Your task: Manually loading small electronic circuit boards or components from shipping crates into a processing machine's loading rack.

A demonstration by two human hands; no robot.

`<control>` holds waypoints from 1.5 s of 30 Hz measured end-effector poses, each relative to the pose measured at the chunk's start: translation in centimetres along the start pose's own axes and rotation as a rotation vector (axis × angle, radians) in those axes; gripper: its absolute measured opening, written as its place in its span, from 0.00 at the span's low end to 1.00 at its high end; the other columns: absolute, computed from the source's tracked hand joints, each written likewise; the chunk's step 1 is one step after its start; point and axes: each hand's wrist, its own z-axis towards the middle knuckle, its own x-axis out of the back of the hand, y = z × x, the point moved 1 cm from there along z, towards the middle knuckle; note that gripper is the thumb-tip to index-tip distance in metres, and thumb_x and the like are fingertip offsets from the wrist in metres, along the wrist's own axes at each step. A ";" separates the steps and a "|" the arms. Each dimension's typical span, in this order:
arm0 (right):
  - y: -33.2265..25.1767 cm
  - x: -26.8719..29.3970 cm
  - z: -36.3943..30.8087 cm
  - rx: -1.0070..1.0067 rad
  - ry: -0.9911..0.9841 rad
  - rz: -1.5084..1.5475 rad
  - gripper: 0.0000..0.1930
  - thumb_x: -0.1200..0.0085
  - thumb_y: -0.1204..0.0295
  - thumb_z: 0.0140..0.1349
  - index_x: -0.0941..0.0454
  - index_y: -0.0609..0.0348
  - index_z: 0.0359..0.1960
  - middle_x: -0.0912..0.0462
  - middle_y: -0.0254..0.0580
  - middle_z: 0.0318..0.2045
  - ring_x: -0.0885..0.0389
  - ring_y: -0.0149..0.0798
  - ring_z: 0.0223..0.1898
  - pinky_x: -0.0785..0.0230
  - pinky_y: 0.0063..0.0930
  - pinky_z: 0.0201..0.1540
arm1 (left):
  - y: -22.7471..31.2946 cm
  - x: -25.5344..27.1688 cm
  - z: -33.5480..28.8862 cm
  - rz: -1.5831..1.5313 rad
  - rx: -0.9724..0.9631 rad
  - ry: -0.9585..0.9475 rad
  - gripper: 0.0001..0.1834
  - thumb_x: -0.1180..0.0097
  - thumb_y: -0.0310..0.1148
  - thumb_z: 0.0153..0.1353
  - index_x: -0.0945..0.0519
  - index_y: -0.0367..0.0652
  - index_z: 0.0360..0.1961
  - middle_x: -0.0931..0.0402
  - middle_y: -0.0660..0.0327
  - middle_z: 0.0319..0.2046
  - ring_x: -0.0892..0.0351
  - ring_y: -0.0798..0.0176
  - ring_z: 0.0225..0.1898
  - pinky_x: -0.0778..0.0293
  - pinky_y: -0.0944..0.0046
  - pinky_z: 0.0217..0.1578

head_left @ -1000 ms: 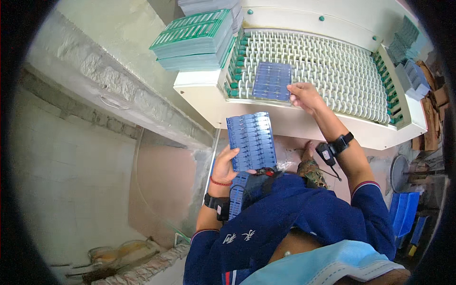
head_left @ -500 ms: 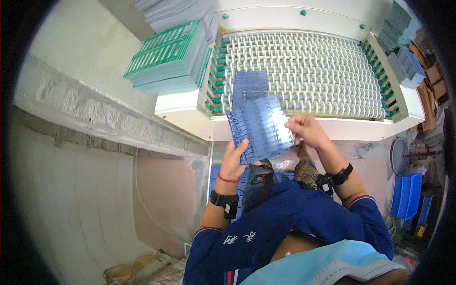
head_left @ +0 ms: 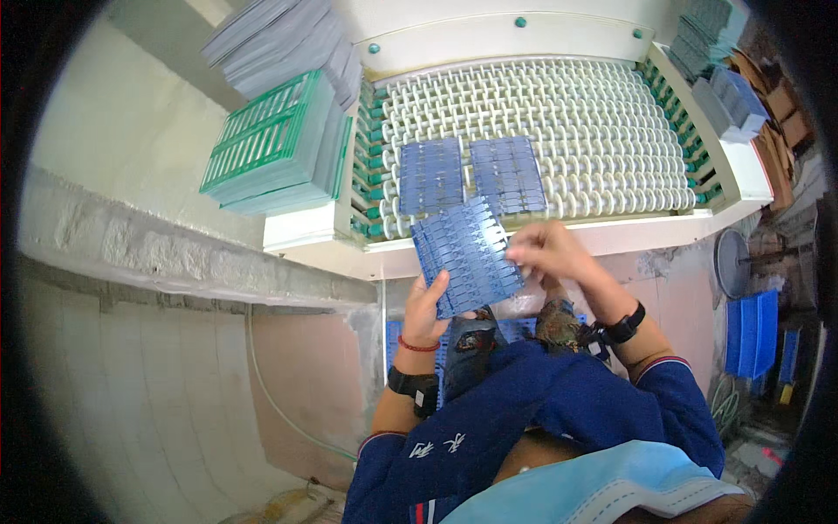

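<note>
My left hand (head_left: pixel 426 307) is closed around the lower left side of a stack of blue circuit board panels (head_left: pixel 467 262), its thumb lying on the top one. The stack is tilted, and light glares off its face. At the stack's right edge, my right hand (head_left: pixel 552 251) has its fingers curled in a pinch on a panel's edge; the fingertips are slightly blurred. Beyond the stack, a blue panel (head_left: pixel 431 175) and a second blue panel (head_left: pixel 508 173) lie flat side by side on the white roller conveyor (head_left: pixel 602 144).
Left of the rollers stand a pile of green slotted frames (head_left: pixel 262 131) and a grey sheet stack (head_left: pixel 292 48). A small grey-blue stack (head_left: pixel 733 103) sits on the conveyor's right side. Blue bins (head_left: pixel 752 334) and a round grey stool (head_left: pixel 731 262) are at the right.
A second panel now lies on the rollers to the right of the first. My right hand is again at the right edge of the held stack. The view has shifted slightly.
</note>
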 end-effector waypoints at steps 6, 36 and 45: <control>2.3 6.7 1.3 -0.010 0.266 0.293 0.08 0.45 0.72 0.56 0.22 0.66 0.29 0.23 0.37 0.19 0.29 0.24 0.14 0.36 0.16 0.13 | -0.2 -1.4 0.9 -0.056 -0.018 -0.083 0.17 0.56 0.29 0.62 0.35 0.33 0.50 0.27 0.51 0.42 0.22 0.56 0.36 0.20 0.57 0.27; 8.2 28.2 0.7 -0.110 0.831 -0.774 0.14 0.43 0.62 0.51 0.19 0.60 0.33 0.19 0.43 0.21 0.22 0.46 0.22 0.31 0.35 0.29 | -1.6 -2.5 0.0 -0.159 0.131 -0.200 0.21 0.56 0.28 0.59 0.39 0.28 0.52 0.30 0.44 0.45 0.22 0.48 0.38 0.19 0.51 0.26; 2.0 5.8 -2.4 -0.007 -0.016 0.045 0.17 0.40 0.60 0.52 0.21 0.63 0.35 0.20 0.37 0.24 0.22 0.32 0.24 0.28 0.23 0.22 | -2.0 -2.2 -0.1 -0.026 0.046 -0.094 0.18 0.54 0.27 0.60 0.37 0.30 0.50 0.29 0.46 0.43 0.21 0.52 0.33 0.18 0.58 0.23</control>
